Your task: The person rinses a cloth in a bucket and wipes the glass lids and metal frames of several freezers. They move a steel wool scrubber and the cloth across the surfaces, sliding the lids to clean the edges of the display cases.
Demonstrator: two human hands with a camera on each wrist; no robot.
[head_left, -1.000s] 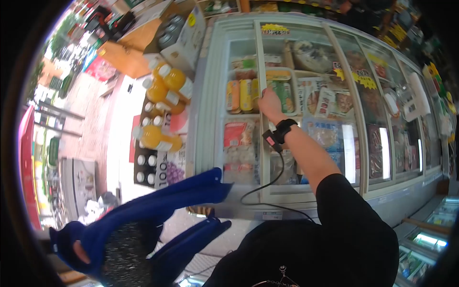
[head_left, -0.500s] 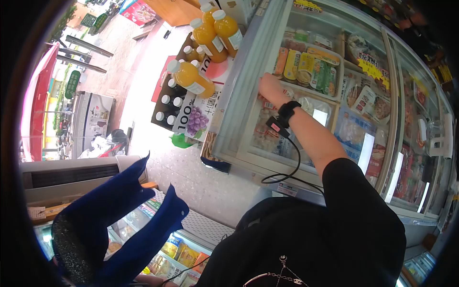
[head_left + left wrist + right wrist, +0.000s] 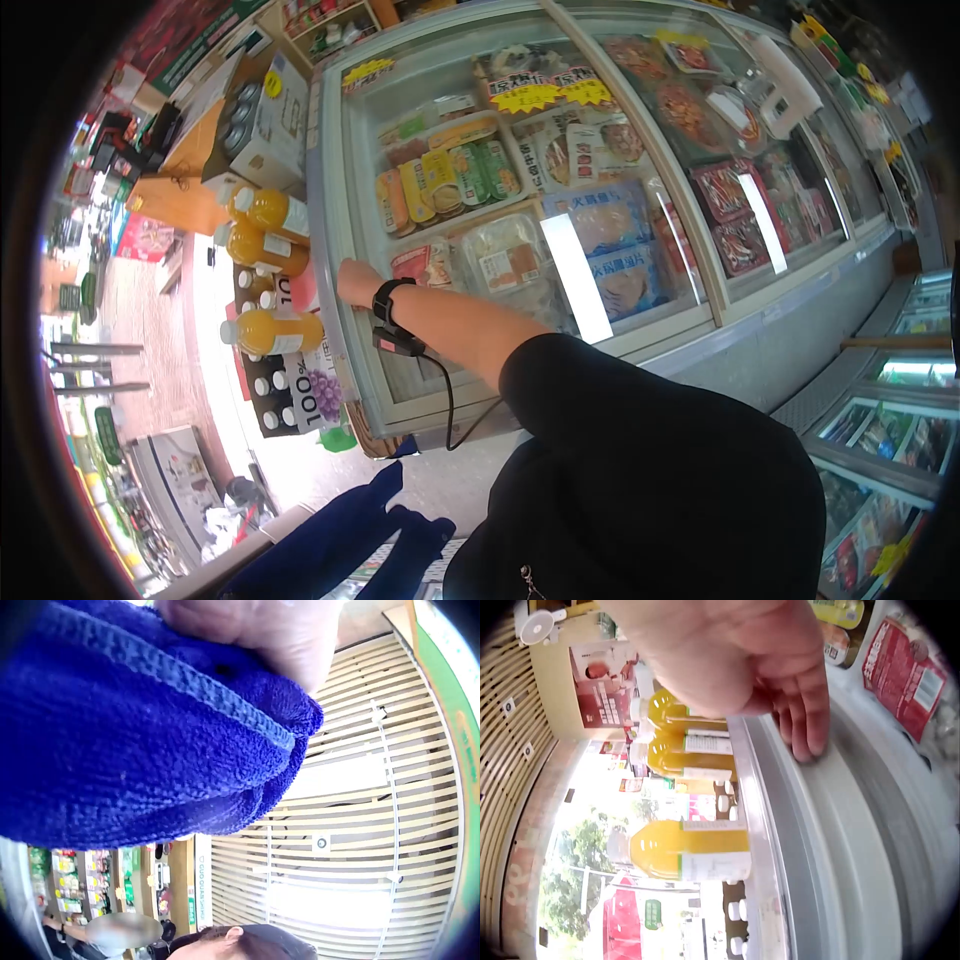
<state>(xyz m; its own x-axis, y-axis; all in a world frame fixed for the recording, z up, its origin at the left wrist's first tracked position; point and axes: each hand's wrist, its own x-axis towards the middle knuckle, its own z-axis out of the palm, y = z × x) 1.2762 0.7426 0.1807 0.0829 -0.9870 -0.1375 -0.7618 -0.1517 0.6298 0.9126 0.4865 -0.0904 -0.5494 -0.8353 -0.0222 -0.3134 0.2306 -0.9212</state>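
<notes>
My right hand (image 3: 357,283) is at the left end of the chest freezer, on the edge of its sliding glass lid. In the right wrist view its fingers (image 3: 810,720), slightly bent, rest against the pale lid frame (image 3: 840,840). Under the glass lie packs of yellow, orange and green food (image 3: 445,180), a red packet (image 3: 425,265) and blue bags (image 3: 625,280). My left hand (image 3: 259,630) grips a dark blue towel (image 3: 142,742) in the left wrist view. Lower down in the head view, the towel's loose ends hang, with the left hand out of sight.
Bottles of orange juice (image 3: 275,333) stand on a carton (image 3: 315,390) along the freezer's left side, with dark bottles beside them. A cardboard box (image 3: 260,130) sits behind. Another freezer (image 3: 895,430) is at the right. A cable runs from my right wrist.
My right hand has moved left along with the lid edge, which now lies at the freezer's left end. The head view has shifted, and the blue towel sits lower in it.
</notes>
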